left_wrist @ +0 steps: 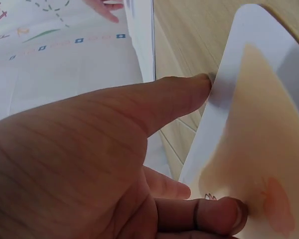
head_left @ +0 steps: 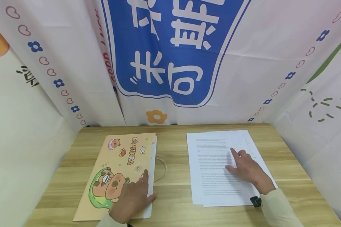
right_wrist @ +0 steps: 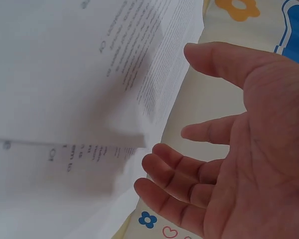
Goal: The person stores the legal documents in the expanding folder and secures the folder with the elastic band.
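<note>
Basically, L hand (head_left: pixel 132 198) is over the near right part of the capybara folder (head_left: pixel 116 170), index finger straight on the cover, thumb out at or just beside the folder's right edge; fingers look fairly loose, w/ no grip on anything. R hand (head_left: pixel 247 167) is over the right half of the printed sheets (head_left: pixel 216 170), fingers apart & slightly bent, thumb spread, nothing held; can't tell for sure if the fingertips touch the paper. Key relation: folder lies left, sheets right, side by side on the tabletop (head_left: pixel 176 189) w/ a bare strip of wood btwn, so L is the nearer hand for the folder & R for the sheets. Long axes of both run approx away from the person, roughly parallel, folder's far end leaning a bit right, sheets' a bit left. Thin cord (head_left: pixel 166 168) loops out from the folder's right edge into that strip, i.e. on the side facing the sheets. Sheets sit flat in a slightly uneven stack, lower edges peeking out
</note>
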### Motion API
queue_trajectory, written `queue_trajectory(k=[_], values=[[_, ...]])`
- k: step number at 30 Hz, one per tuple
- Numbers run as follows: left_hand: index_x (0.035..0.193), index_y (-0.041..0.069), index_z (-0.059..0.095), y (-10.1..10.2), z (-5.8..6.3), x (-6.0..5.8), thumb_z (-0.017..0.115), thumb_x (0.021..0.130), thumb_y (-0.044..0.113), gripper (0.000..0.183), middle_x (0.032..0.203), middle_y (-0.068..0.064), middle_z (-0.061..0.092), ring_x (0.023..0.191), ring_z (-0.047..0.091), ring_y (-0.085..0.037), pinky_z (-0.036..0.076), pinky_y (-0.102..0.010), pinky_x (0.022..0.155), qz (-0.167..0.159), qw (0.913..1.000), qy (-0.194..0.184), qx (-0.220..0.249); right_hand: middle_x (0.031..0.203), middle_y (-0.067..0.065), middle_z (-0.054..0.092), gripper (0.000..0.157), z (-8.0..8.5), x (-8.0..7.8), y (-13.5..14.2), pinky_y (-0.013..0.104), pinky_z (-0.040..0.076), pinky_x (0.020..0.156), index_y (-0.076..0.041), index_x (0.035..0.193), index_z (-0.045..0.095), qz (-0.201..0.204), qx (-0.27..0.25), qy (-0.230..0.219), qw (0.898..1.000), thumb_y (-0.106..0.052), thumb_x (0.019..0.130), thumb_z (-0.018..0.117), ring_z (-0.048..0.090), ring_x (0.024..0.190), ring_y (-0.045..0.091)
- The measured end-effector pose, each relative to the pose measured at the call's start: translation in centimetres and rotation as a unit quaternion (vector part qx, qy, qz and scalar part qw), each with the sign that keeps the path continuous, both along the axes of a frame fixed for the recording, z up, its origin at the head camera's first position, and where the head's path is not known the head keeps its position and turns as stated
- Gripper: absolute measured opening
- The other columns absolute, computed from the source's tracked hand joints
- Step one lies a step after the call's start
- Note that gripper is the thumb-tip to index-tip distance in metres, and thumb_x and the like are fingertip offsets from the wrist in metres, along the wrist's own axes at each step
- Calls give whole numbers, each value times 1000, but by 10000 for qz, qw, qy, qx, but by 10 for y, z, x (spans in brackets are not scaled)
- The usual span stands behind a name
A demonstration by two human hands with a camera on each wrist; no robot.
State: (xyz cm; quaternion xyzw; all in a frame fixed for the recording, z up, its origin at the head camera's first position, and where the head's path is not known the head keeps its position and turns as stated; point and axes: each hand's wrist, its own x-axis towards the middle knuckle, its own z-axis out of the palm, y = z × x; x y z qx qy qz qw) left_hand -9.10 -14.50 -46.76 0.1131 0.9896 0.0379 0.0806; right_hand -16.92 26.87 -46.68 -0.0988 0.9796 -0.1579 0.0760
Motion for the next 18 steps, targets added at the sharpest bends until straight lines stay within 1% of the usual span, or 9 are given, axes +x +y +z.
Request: queue_trajectory(k=[1,4,8,13,18], values=[[149,-9,40,0,0,0,76,86,54,96,80,-14,63,53,50,-24,42,-39,48,27,10000,-11,-3,130,33,46,82,0,0,1,60,48,85,10,153,35,-16,-13,-28,10000,-35,95,72,50,111,45],[149,-10,39,0,0,0,76,87,53,96,71,-12,60,53,49,-22,41,-37,47,186,9997,-128,27,130,35,46,82,0,0,3,60,48,84,11,152,35,-58,14,-63,10000,-35,95,72,51,111,47],[147,-12,38,-1,1,-2,77,89,49,93,67,-9,57,52,49,-21,42,-35,46,372,9990,-229,69,128,35,46,83,0,-1,6,59,48,82,13,151,35,-107,77,-71,9999,-36,95,71,51,110,48],[143,-13,42,-1,3,-2,77,90,41,84,76,-14,63,56,56,-23,47,-38,49,460,9986,-247,108,128,36,45,83,-1,-1,9,59,48,82,14,151,33,-168,99,-155,9997,-36,96,70,51,111,48],[143,-13,45,0,3,-3,74,91,30,73,86,-18,66,64,61,-28,51,-44,56,667,9964,-444,276,126,36,46,84,-1,-1,10,58,48,82,15,151,33,-212,148,-218,9994,-36,96,70,51,110,47]])
